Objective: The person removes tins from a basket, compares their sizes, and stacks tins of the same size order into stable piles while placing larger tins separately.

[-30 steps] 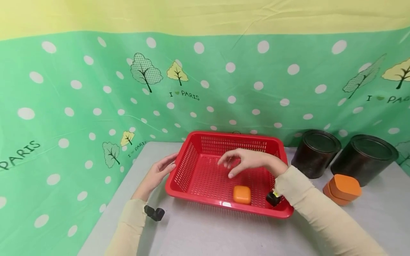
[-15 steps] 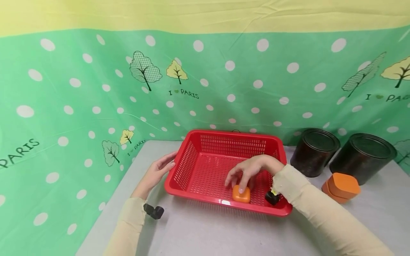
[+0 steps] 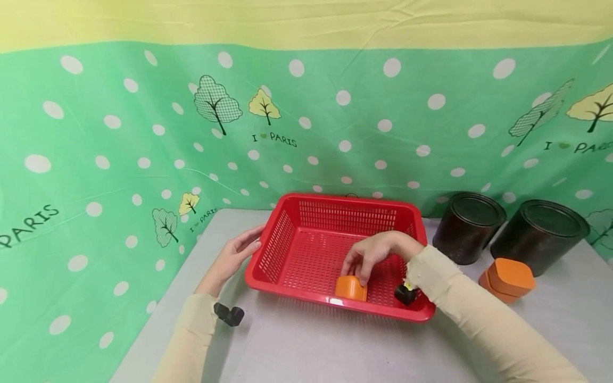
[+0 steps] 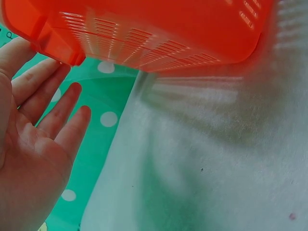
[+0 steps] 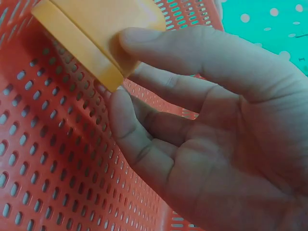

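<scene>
Now lifting orange box (image 3: 351,288) off floor of red basket (image 3: 335,210), near front wall. Right hand (image 3: 378,251) pinching box, thumb against fingers (image 5: 144,139). Left hand (image 3: 233,259) flat, fingers straight, steadying basket's left rim. Best raised straight up, clear of rim, grip kept firm.
</scene>
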Motion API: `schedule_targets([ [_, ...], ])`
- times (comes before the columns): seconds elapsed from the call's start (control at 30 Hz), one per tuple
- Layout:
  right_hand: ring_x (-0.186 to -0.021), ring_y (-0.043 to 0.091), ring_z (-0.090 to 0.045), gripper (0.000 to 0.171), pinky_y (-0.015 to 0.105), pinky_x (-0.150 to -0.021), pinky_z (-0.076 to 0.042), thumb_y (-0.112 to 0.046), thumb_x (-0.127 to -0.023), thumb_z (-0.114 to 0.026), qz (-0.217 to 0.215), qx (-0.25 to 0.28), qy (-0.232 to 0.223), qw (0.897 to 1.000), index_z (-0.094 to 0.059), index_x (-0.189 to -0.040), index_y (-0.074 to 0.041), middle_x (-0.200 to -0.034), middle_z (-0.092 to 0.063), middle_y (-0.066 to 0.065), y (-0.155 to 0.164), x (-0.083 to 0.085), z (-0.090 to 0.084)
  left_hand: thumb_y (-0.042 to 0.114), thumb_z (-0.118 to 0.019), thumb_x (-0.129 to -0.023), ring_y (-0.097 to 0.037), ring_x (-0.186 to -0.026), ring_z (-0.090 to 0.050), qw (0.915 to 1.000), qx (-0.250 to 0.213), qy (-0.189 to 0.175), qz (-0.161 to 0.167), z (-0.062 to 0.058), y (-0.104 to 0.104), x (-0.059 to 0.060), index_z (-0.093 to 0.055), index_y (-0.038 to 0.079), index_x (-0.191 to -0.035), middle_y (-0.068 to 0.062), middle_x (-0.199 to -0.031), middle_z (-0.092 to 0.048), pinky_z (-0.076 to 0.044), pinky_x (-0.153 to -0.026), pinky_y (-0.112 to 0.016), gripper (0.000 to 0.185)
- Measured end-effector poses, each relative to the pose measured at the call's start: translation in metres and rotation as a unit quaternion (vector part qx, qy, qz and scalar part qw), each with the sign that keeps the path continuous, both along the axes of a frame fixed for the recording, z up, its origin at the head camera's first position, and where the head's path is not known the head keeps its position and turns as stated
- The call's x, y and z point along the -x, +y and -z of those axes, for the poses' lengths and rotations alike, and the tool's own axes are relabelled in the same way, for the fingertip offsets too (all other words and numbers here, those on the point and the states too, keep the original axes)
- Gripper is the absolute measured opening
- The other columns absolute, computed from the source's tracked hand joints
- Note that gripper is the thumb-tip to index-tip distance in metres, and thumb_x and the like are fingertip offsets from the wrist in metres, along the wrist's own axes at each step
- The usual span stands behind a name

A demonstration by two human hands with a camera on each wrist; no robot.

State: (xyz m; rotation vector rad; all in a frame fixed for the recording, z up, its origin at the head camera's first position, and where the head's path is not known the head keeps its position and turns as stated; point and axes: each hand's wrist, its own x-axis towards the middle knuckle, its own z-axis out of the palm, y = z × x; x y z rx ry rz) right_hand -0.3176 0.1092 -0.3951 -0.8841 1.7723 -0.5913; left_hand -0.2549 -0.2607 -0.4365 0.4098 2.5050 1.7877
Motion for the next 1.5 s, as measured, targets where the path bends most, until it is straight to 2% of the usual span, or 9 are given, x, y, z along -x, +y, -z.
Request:
schedule_targets([
  [0.23,-0.098,0.010,-0.059,0.043,0.022,-0.092,-0.052,-0.016,-0.085,-0.071,0.016,-0.003,0.001,1.000,-0.063,-0.127,-0.007,-0.112,-0.066,-0.001,0.0002,-0.0015,-0.0005,0.020,-0.057,-0.102,-0.024,-0.140,-0.048,1.0000,0.003,-0.003,0.000,0.0000,-0.0007,0.0007,-0.043,0.007,-0.150,-0.016,-0.155,-0.045,-0.045,-0.101,-0.010,0.052],
  [0.53,-0.097,0.013,-0.059,0.037,0.027,-0.086,-0.059,-0.016,-0.089,-0.063,0.065,0.054,-0.110,0.990,-0.055,-0.123,-0.007,-0.111,-0.059,0.002,-0.0013,-0.0041,0.0018,0.020,-0.057,-0.102,-0.020,-0.139,-0.050,1.0000,0.001,-0.003,0.002,0.0011,-0.0012,0.0010,-0.043,0.007,-0.150,-0.016,-0.155,-0.045,-0.045,-0.101,-0.010,0.052],
  [0.63,-0.097,0.014,-0.059,0.037,0.025,-0.080,-0.059,-0.018,-0.090,-0.063,0.079,0.082,-0.116,0.987,-0.054,-0.124,-0.007,-0.114,-0.057,0.004,-0.0012,-0.0054,0.0002,0.021,-0.057,-0.102,-0.021,-0.139,-0.050,1.0000,0.000,-0.003,0.000,0.0011,-0.0009,0.0012,-0.044,0.007,-0.150,-0.016,-0.155,-0.045,-0.045,-0.100,-0.011,0.052],
  [0.83,-0.106,0.018,-0.055,0.041,0.026,-0.085,-0.054,-0.020,-0.091,-0.065,0.084,0.145,-0.048,0.985,-0.054,-0.126,-0.003,-0.117,-0.058,0.004,-0.0019,-0.0051,-0.0008,0.020,-0.057,-0.102,-0.031,-0.141,-0.046,1.0000,-0.002,-0.001,0.000,0.0012,-0.0010,0.0012,-0.043,0.006,-0.150,-0.017,-0.155,-0.045,-0.045,-0.100,-0.010,0.052],
  [0.97,-0.107,0.019,-0.056,0.044,0.029,-0.087,-0.053,-0.022,-0.090,-0.069,0.111,0.180,0.018,0.977,-0.053,-0.126,-0.002,-0.116,-0.062,0.005,-0.0042,-0.0045,-0.0006,0.021,-0.057,-0.102,-0.011,-0.136,-0.053,1.0000,0.000,0.000,0.000,0.0025,-0.0017,0.0014,-0.043,0.006,-0.150,-0.017,-0.155,-0.045,-0.045,-0.100,-0.010,0.052],
  [1.07,-0.105,0.021,-0.056,0.042,0.032,-0.086,-0.052,-0.024,-0.088,-0.072,0.136,0.207,0.087,0.965,-0.056,-0.124,-0.008,-0.115,-0.064,0.005,-0.0051,-0.0043,-0.0014,0.023,-0.058,-0.101,0.005,-0.127,-0.055,1.0000,0.001,-0.004,-0.004,0.0025,-0.0014,0.0011,-0.044,0.008,-0.150,-0.015,-0.155,-0.045,-0.045,-0.100,-0.011,0.053],
  [1.2,-0.108,0.024,-0.054,0.048,0.037,-0.087,-0.051,-0.026,-0.086,-0.076,0.168,0.235,0.163,0.943,-0.060,-0.130,-0.016,-0.120,-0.062,0.004,-0.0049,-0.0038,-0.0029,0.024,-0.058,-0.102,0.005,-0.127,-0.054,1.0000,0.004,-0.004,-0.003,0.0021,-0.0014,0.0002,-0.044,0.009,-0.150,-0.015,-0.155,-0.045,-0.045,-0.100,-0.011,0.053],
  [1.3,-0.109,0.025,-0.054,0.054,0.038,-0.088,-0.052,-0.024,-0.085,-0.078,0.192,0.256,0.171,0.932,-0.057,-0.134,-0.017,-0.123,-0.061,0.005,-0.0048,-0.0038,-0.0042,0.023,-0.058,-0.102,0.004,-0.128,-0.053,1.0000,0.004,-0.004,-0.001,0.0016,-0.0014,-0.0008,-0.043,0.009,-0.151,-0.014,-0.155,-0.045,-0.045,-0.100,-0.011,0.053],
  [1.5,-0.102,0.027,-0.058,0.050,0.035,-0.085,-0.056,-0.020,-0.083,-0.080,0.224,0.314,0.146,0.911,-0.055,-0.125,-0.010,-0.117,-0.063,0.011,-0.0066,-0.0041,-0.0068,0.022,-0.057,-0.102,0.011,-0.124,-0.053,1.0000,-0.002,-0.002,0.003,0.0004,-0.0011,-0.0020,-0.043,0.009,-0.151,-0.014,-0.155,-0.045,-0.045,-0.101,-0.010,0.053],
])
